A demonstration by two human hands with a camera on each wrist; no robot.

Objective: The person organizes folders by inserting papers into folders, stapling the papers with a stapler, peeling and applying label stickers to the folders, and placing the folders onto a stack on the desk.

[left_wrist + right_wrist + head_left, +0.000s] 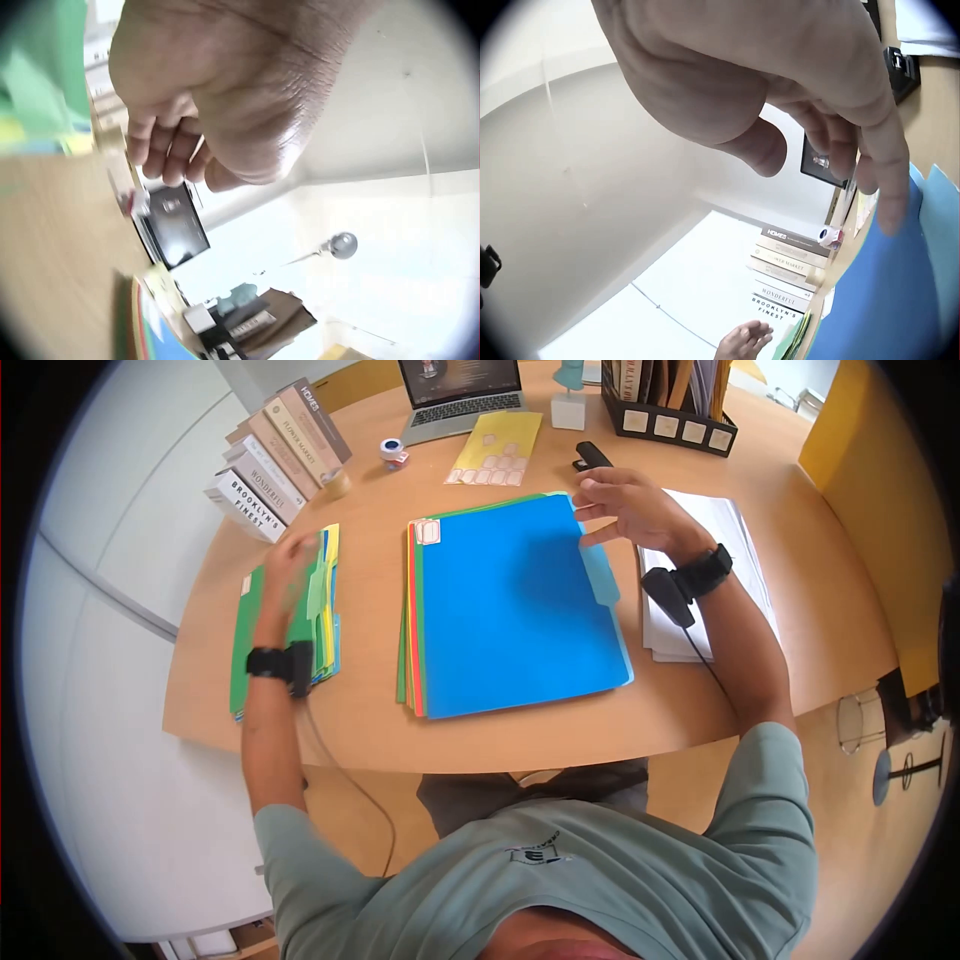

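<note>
A stack of folders with a blue one (pixel 510 610) on top lies mid-table, green and red edges showing at its left. Small white labels (pixel 428 532) sit at its upper left corner. My right hand (pixel 635 512) hovers by its upper right edge, fingers loosely bent and holding nothing; the right wrist view shows the fingertips (pixel 889 217) overlapping the blue. Over a second pile, topped by a green folder (pixel 247 640) with yellow and blue edges, my left hand (pixel 287 575) is blurred. In the left wrist view its fingers (pixel 171 154) are loosely bent, with nothing in them.
White papers (pixel 740 575) lie under my right forearm, with a black stapler (pixel 592 457) beyond that hand. At the back are a yellow label sheet (pixel 497 448), a laptop (pixel 462 408), a tape roll (pixel 393 452) and a file box (pixel 675 430). Books (pixel 285 455) stand far left.
</note>
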